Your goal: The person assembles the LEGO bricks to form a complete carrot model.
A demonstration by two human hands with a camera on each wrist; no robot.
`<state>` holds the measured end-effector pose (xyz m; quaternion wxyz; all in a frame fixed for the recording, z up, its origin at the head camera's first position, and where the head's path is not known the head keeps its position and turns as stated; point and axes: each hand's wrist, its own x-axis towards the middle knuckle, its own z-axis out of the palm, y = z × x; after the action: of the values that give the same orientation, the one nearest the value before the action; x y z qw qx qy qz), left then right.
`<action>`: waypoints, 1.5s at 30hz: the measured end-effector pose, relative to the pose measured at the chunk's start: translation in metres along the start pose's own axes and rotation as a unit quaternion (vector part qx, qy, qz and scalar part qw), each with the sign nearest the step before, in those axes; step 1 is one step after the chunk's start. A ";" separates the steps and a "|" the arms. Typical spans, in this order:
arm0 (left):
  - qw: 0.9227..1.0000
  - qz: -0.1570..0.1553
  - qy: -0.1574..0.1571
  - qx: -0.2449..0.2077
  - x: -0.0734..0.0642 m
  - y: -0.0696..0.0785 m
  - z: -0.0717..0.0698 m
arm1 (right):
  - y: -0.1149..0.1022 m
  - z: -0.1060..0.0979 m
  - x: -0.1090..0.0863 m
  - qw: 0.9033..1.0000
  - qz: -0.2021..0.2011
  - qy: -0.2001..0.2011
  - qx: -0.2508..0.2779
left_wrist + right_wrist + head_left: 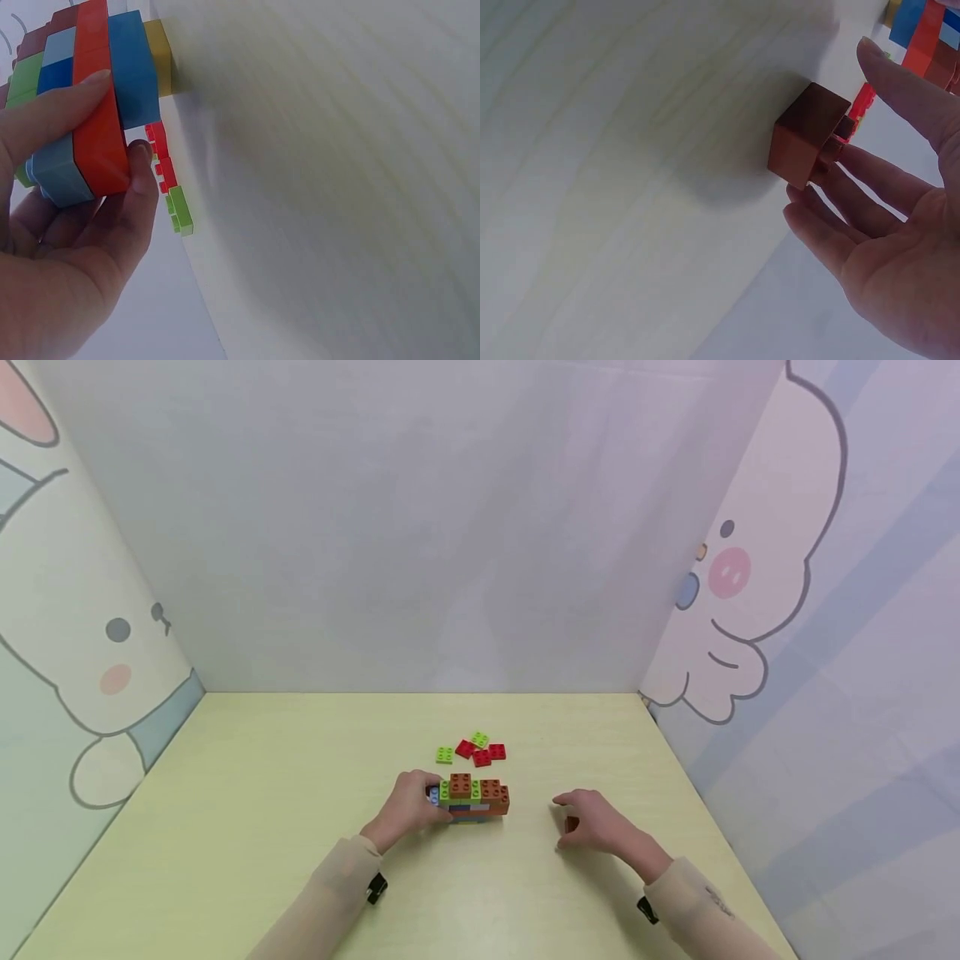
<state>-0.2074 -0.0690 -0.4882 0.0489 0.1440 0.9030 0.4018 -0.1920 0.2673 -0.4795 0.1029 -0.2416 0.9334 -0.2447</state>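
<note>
My left hand [409, 807] grips the left end of a toy-brick assembly [471, 807] on the table. In the left wrist view, thumb and fingers wrap its orange-red, light blue and green layers, and blue and yellow bricks form the underside. Brown and lime-green bricks with studs make up the top. Over to the right, my right hand [594, 822] is spread around a single brown brick [807, 135]. That brick stands on the table with its studs toward the fingers; the thumb is held away from it. From the head view the hand mostly hides this brick.
Beyond the assembly lie several small loose bricks, among them a lime-green brick [445, 755] and a red brick [497, 752]. They are on a pale yellow table [300, 752]. A grey wall [420, 527] rises behind, with cartoon-printed panels on both sides.
</note>
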 end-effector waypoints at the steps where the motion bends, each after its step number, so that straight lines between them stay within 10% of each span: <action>1: 1.000 0.000 0.000 0.000 0.000 0.000 0.000 | 0.001 0.000 -0.001 1.000 -0.006 0.002 -0.002; 22: 1.000 0.000 -0.003 0.003 0.001 0.001 -0.001 | 0.013 0.008 -0.007 0.996 -0.068 0.050 -0.028; 45: 1.000 -0.004 0.002 -0.002 0.000 0.002 0.000 | -0.045 -0.011 0.048 0.993 -0.078 0.087 0.002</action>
<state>-0.2072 -0.0679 -0.4863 0.0492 0.1398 0.9029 0.4035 -0.2189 0.2133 -0.4507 0.0022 -0.2908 0.9166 -0.2744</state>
